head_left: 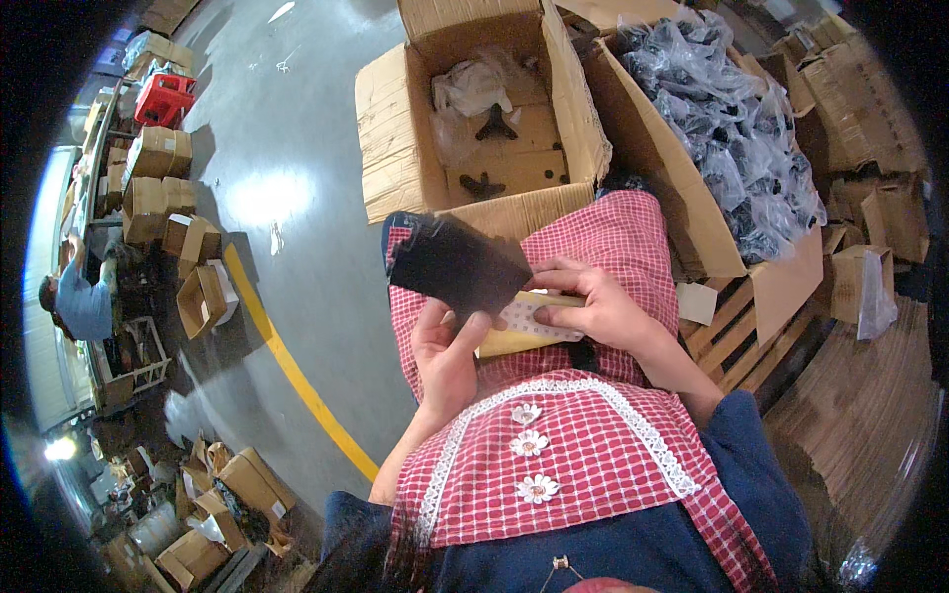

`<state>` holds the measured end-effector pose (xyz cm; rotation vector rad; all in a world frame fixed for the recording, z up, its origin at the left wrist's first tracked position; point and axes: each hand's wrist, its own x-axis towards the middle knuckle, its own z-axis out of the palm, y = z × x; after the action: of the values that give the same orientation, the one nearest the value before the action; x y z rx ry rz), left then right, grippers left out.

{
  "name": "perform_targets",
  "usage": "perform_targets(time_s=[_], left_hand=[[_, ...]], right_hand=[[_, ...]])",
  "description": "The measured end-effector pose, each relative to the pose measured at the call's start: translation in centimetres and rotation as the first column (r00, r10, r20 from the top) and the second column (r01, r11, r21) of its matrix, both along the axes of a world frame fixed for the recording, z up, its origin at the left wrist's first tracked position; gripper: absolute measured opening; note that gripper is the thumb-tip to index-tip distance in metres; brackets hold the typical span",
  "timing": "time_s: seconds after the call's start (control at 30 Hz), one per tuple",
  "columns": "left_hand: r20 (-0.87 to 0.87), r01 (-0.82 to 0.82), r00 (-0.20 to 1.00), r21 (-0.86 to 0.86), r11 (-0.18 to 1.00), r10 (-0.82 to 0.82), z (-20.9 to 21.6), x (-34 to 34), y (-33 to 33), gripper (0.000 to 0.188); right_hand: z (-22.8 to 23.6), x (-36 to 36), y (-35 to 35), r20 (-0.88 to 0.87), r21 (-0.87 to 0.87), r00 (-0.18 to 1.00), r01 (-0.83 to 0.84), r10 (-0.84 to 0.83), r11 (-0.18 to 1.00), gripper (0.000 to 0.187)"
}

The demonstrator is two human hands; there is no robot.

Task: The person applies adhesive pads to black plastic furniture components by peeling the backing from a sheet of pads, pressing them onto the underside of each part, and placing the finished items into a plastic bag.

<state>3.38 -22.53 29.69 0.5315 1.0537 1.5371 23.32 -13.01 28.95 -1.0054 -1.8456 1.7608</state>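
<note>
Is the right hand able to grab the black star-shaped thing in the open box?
Probably not right away: the right hand is busy holding a small flat box, though the black star-shaped part lies uncovered in the open carton.

1. A warehouse or packing floor, to judge by the bare grey polished concrete floor with a painted yellow lane line.
2. Open brown corrugated cardboard cartons piled along the left side, beside a red plastic crate.
3. A large brown carton of black parts in clear plastic bags, set on a wooden pallet.
</note>
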Motion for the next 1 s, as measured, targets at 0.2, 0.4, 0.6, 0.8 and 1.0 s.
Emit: perform_targets(time_s=[0.2, 0.4, 0.6, 0.8, 1.0], left_hand=[[0.026, -0.077, 0.996, -0.104, 0.992, 0.080, -0.4, 0.5, -0.3, 0.032], [0.034, -0.080, 0.996, -0.137, 0.987, 0.085, -1.0, 0.9, -0.3, 0.037], [0.006, 0.012, 1.000, -0.130, 0.991, -0.011, -1.6, 0.7, -1.0, 0.032], [-0.099, 0.062, 0.992, -0.111, 0.992, -0.073, -1.3, 1.3, -1.3, 0.032], [-0.093, 0.124, 0.986, -0.139, 0.982, -0.138, -1.1, 1.2, -1.2, 0.024]], right_hand=[[-0.3, 1.6, -0.9, 0.035, 0.067, 0.998, -0.054, 0.052, 0.996, 0.063], [-0.9, 2.4, -2.4, -0.102, -0.224, 0.981, 0.137, -0.163, 0.965, 0.061], [-0.9, 2.6, -2.7, -0.163, -0.384, 0.938, 0.226, -0.306, 0.895, 0.037], [-0.3, 3.3, -1.7, 0.001, -0.115, 0.980, 0.199, -0.200, 0.973, 0.028], [-0.5, 3.4, -1.7, 0.066, -0.026, 0.972, 0.226, -0.224, 0.974, 0.025]])
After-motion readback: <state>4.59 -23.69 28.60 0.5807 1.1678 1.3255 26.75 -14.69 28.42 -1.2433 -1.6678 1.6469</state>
